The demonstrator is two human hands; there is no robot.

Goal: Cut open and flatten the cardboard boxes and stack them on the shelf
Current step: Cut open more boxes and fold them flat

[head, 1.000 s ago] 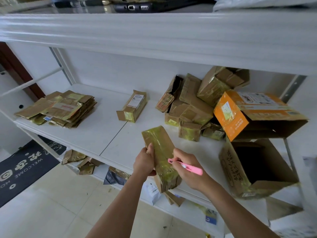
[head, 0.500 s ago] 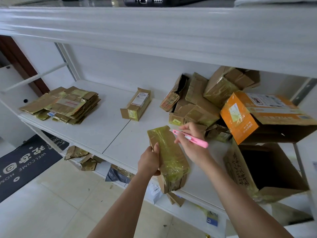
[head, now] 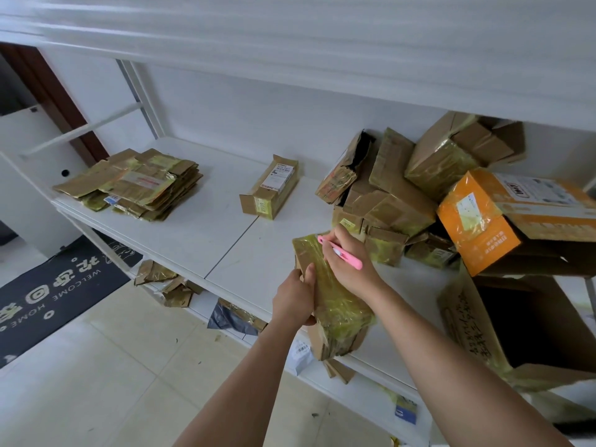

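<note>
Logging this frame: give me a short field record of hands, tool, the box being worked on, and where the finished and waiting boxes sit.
left hand: left hand grips the side of the taped box
right hand: right hand holds the pink cutter at the box's far end
box state: not yet flattened, held over the shelf front edge
finished: flattened stack at shelf's left
waiting: small labelled box alone mid-shelf; box pile at right, with an orange box

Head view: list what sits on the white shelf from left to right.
Stack of flattened boxes → lone small labelled box → heap of unopened brown boxes → orange box.
</note>
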